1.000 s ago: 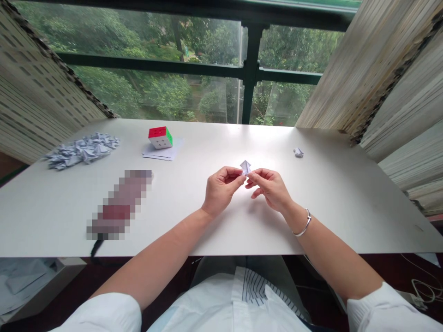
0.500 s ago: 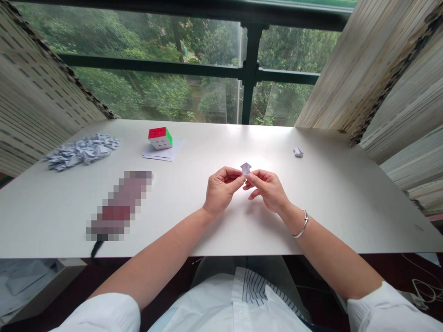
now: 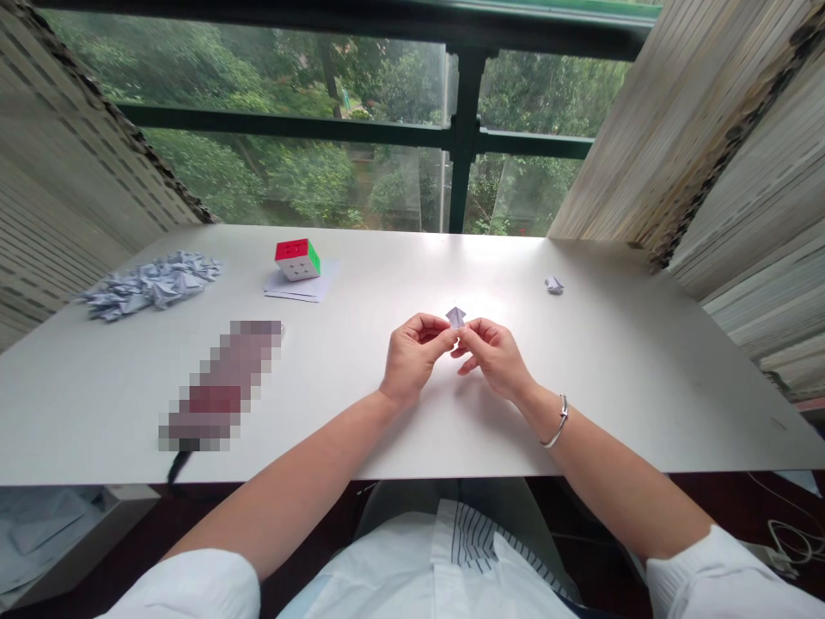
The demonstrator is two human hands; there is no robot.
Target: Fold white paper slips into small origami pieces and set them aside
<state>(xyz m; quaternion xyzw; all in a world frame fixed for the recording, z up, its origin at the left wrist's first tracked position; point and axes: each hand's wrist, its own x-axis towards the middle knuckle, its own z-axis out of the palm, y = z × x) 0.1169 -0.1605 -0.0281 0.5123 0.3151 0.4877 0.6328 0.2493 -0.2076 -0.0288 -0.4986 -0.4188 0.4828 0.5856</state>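
Note:
A small folded piece of white paper [image 3: 456,316] is pinched between both my hands above the middle of the table. My left hand [image 3: 416,351] grips its lower left side between thumb and forefinger. From the right, my right hand [image 3: 495,354] pinches the lower edge, its thumb close to the left thumb and its other fingers curled below. The paper's pointed, creased top sticks up past the fingertips, while its lower part is hidden by them.
On the white table [image 3: 619,370], a heap of folded papers [image 3: 155,285] lies far left. A puzzle cube [image 3: 297,260] sits on paper sheets [image 3: 293,292]. A blurred-out long object [image 3: 223,387] lies at left, and a small folded paper [image 3: 553,284] at right.
My right hand has shifted slightly left and its wrist has turned a little. Both hands still pinch the folded paper, which looks slightly tilted from before.

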